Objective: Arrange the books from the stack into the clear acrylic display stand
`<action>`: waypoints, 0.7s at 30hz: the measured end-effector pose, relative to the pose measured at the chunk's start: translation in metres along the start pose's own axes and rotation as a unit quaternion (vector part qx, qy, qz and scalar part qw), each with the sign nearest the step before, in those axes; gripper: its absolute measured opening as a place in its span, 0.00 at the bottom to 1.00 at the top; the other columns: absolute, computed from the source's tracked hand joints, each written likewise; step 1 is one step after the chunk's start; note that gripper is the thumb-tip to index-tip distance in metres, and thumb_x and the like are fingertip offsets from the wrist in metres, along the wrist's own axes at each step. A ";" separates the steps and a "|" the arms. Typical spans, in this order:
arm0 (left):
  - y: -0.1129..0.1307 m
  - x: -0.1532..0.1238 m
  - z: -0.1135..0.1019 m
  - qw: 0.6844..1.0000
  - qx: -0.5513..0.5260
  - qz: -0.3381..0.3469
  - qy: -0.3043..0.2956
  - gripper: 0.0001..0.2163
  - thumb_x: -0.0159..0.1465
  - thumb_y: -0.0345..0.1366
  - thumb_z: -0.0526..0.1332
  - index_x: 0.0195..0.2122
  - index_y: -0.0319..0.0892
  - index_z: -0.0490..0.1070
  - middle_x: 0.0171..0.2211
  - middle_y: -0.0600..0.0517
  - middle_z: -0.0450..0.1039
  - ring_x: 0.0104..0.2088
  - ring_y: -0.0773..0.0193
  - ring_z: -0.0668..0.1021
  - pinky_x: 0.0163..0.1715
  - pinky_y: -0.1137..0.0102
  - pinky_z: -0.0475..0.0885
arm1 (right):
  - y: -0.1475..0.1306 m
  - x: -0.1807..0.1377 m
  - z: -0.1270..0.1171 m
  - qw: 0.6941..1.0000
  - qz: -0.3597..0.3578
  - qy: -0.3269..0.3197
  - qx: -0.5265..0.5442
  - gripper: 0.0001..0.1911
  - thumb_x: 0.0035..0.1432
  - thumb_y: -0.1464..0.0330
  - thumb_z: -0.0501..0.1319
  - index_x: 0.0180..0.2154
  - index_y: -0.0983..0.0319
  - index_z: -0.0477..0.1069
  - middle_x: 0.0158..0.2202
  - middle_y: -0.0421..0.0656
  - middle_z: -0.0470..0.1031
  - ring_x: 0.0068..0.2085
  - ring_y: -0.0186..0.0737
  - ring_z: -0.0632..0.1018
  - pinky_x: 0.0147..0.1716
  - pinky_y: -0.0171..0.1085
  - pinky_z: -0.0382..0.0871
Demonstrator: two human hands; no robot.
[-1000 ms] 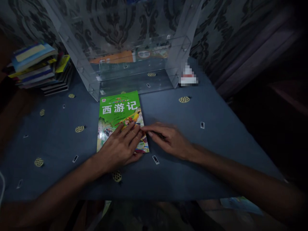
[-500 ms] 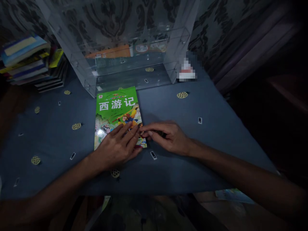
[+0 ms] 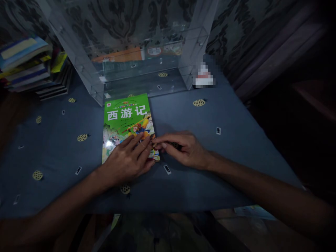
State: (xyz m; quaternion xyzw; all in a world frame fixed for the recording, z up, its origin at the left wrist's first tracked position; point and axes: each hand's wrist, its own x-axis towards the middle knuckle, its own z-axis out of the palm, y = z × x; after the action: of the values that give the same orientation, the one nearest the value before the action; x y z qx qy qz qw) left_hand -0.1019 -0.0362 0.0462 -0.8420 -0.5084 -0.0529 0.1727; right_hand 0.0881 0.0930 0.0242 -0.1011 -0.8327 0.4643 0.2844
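Green book (image 3: 128, 124) lies before a clear shelf (image 3: 191, 61) (book stack (image 3: 28, 68) further left).

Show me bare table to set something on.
The tablecloth is free right of the right hand, beyond the right forearm, and left of the green book, between the book stack and left forearm. It is crowded at the book: the left hand lies on it, the right hand is at its right side, and the clear shelf stands close behind.
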 end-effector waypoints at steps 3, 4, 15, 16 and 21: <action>0.000 0.001 0.001 1.000 -0.004 0.005 0.023 0.18 0.73 0.40 0.54 0.53 0.33 0.74 0.55 0.43 0.77 0.57 0.51 0.78 0.53 0.59 0.76 | 0.000 -0.001 -0.001 1.000 -0.011 -0.007 -0.008 0.14 0.66 0.73 0.55 0.46 0.60 0.78 0.35 0.40 0.84 0.34 0.32 0.83 0.36 0.31 0.76; 0.000 0.001 0.002 0.999 -0.011 0.005 0.030 0.18 0.73 0.41 0.55 0.54 0.33 0.74 0.55 0.42 0.77 0.56 0.50 0.78 0.53 0.58 0.77 | 0.000 -0.001 -0.001 1.000 -0.025 -0.009 -0.011 0.14 0.66 0.74 0.55 0.46 0.60 0.78 0.34 0.40 0.83 0.34 0.32 0.82 0.35 0.31 0.75; 0.007 -0.002 0.011 0.996 -0.038 -0.032 0.074 0.19 0.72 0.43 0.54 0.54 0.33 0.72 0.55 0.43 0.77 0.56 0.49 0.77 0.53 0.57 0.75 | -0.009 0.003 -0.003 0.980 -0.172 -0.043 -0.086 0.14 0.61 0.78 0.54 0.44 0.62 0.74 0.28 0.42 0.80 0.29 0.35 0.79 0.34 0.36 0.71; 0.008 -0.002 0.014 0.995 -0.037 -0.040 0.081 0.20 0.72 0.43 0.54 0.56 0.33 0.71 0.56 0.44 0.77 0.56 0.50 0.77 0.53 0.57 0.75 | -0.010 0.003 -0.003 0.979 -0.175 -0.046 -0.089 0.14 0.61 0.78 0.54 0.44 0.62 0.73 0.29 0.42 0.80 0.30 0.35 0.79 0.35 0.36 0.72; 0.009 -0.004 0.023 0.996 -0.058 -0.052 0.033 0.25 0.71 0.48 0.54 0.61 0.35 0.67 0.59 0.42 0.74 0.59 0.49 0.75 0.58 0.55 0.72 | -0.013 0.001 -0.003 0.974 -0.183 -0.062 -0.118 0.11 0.62 0.77 0.55 0.42 0.61 0.73 0.30 0.44 0.81 0.33 0.38 0.80 0.39 0.37 0.72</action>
State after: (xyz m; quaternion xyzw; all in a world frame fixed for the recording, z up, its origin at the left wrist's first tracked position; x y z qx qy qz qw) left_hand -0.0983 -0.0351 0.0215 -0.8208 -0.5416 -0.1191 0.1368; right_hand 0.0902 0.0886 0.0362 0.0489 -0.9021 0.3084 0.2980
